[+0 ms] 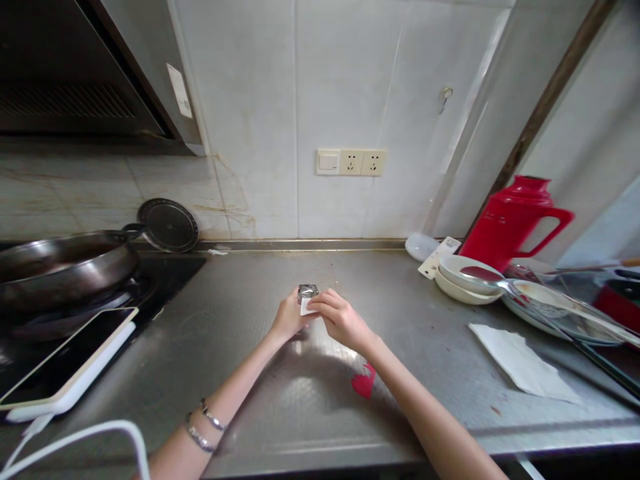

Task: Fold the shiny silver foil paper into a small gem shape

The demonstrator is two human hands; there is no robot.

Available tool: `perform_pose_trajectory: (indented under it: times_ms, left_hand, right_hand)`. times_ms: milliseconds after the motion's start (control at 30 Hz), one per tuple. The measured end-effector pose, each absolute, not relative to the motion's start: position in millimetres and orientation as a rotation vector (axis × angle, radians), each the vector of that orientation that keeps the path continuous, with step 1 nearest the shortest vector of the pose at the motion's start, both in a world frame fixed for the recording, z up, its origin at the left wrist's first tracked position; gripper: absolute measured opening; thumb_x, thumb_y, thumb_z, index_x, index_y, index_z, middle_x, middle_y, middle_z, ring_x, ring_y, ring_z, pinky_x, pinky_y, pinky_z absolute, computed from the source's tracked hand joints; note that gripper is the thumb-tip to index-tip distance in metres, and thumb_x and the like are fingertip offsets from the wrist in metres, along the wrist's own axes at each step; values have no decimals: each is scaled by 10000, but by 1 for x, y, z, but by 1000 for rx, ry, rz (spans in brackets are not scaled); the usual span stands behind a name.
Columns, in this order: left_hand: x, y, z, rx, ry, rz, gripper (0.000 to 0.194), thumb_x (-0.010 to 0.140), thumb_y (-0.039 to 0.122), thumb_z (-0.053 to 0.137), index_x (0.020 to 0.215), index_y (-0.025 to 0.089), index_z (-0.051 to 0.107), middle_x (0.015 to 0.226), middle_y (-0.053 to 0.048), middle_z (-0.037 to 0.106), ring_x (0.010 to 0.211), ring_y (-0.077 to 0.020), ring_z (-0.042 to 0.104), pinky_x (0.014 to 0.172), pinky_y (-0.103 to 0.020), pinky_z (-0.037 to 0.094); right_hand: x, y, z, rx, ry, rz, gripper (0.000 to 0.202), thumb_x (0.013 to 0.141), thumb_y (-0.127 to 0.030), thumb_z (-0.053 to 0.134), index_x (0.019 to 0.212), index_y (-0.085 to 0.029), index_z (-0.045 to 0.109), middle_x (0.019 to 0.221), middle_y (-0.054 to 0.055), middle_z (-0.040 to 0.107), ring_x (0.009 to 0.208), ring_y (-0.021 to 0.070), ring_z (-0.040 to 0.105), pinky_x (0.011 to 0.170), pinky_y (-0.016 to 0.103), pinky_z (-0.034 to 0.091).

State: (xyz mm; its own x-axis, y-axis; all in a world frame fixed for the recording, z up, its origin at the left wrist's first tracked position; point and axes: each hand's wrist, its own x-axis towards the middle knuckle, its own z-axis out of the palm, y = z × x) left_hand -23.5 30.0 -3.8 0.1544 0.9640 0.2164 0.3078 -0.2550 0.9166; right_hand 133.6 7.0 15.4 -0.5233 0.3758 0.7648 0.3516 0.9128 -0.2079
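Near the middle of the metal counter, my left hand is closed around a small dark, shiny box-like object. My right hand meets it from the right, its fingers pinching a small white piece against the near side of the object. Whether the white piece is attached to the object cannot be told. A red heart-shaped piece with a ragged edge lies on the counter beside my right forearm.
At the left are a pan on the stove, a round dark lid and a phone with a white cable. Stacked bowls, a red thermos, a plate with utensils and a white tissue are at the right.
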Motion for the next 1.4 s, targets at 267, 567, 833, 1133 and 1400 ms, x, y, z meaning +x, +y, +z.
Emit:
perform_pose_trajectory:
  times_ms: [267,567,833,1133,1400]
  left_hand:
    - [-17,29,-5,1599,1294,1094,463,573,353,779,929,169,547,672,35,595,467,-94,521,395,-203,437]
    - [-16,26,-2,1512,1195,1090,469,568,363,789,927,158,567,636,50,571,433,-79,498,387,-193,417]
    - [-19,31,1,1433,1250,1017,401,571,345,771,852,168,546,626,54,574,438,-93,524,400,-216,460]
    - [-11,23,-5,1630,1296,1051,528,542,314,794,995,162,570,700,22,628,488,-88,530,415,-180,397]
    - [-13,22,-9,1784,1323,1066,446,552,314,773,927,159,587,696,16,647,622,-135,593,495,-182,409]
  right_hand:
    - [141,17,13,-707,-1760,174,233,911,-131,447,965,-209,660,932,81,663,876,180,630,758,314,519]
    - [141,19,3,-646,-1874,48,280,908,-104,419,1041,-218,637,940,89,625,864,173,600,723,306,518]
    - [138,13,9,-548,-2026,53,330,888,-70,406,1040,-234,648,918,73,657,817,176,580,710,318,513]
    - [144,18,13,-740,-1791,107,269,918,-147,431,999,-222,676,952,87,657,897,200,602,781,338,505]
    - [135,15,8,-619,-2041,23,318,929,-119,376,1050,-213,654,929,102,648,832,211,528,705,359,502]
